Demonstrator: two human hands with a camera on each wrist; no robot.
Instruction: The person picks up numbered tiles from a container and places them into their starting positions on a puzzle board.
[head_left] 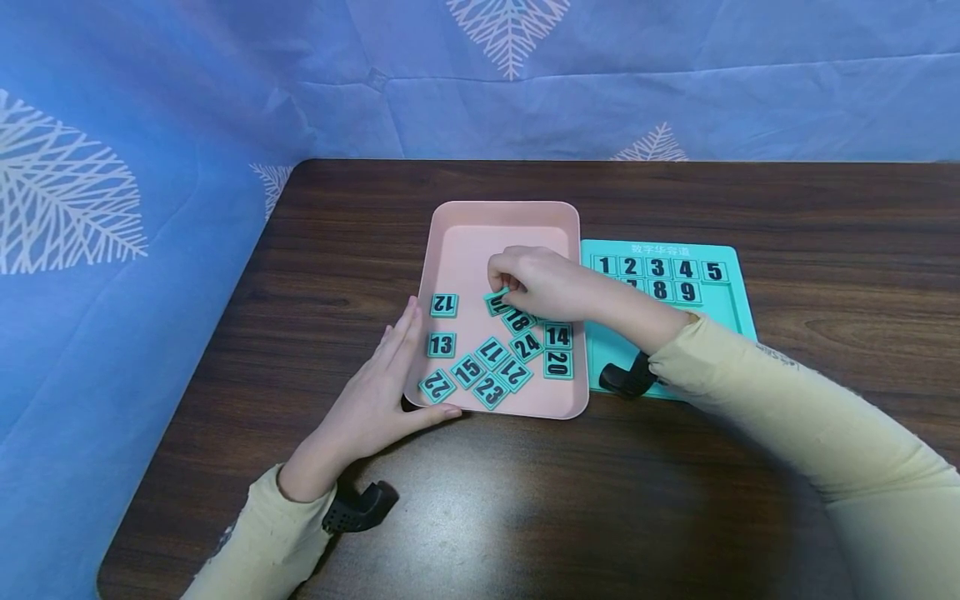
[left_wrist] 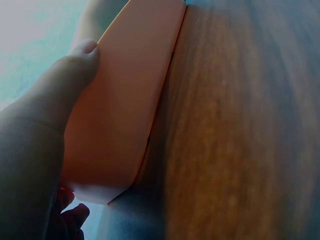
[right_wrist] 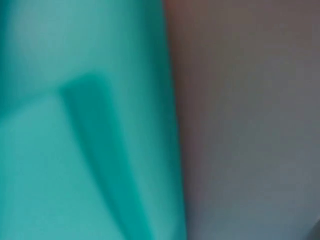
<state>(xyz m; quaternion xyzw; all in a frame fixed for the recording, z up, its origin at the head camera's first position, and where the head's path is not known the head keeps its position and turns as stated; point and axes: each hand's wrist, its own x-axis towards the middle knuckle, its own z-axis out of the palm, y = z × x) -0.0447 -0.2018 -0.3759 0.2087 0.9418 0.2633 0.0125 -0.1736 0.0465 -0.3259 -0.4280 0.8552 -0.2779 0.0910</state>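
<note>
In the head view, a pink tray (head_left: 506, 213) holds several turquoise number tiles, among them 13 (head_left: 442, 345), 23 (head_left: 491, 392) and 14 (head_left: 558, 336). My right hand (head_left: 543, 279) is over the tray, its thumb and fingertips pinching a number tile (head_left: 493, 303) whose figure is partly covered. That tile lies close to tile 18 (head_left: 517, 321). Spread over the tray's near left corner, my left hand (head_left: 378, 392) rests its straight fingers along the left side and its thumb along the near rim. The left wrist view has the thumb (left_wrist: 82, 62) against the tray's outer wall (left_wrist: 125, 100).
Against the tray's right side lies a turquoise number board (head_left: 720, 312), with tiles 1 to 5 in its top row and 8 and 9 below; my right forearm covers part of it. The dark wooden table (head_left: 360, 242) meets a blue cloth (head_left: 225, 100) behind and left.
</note>
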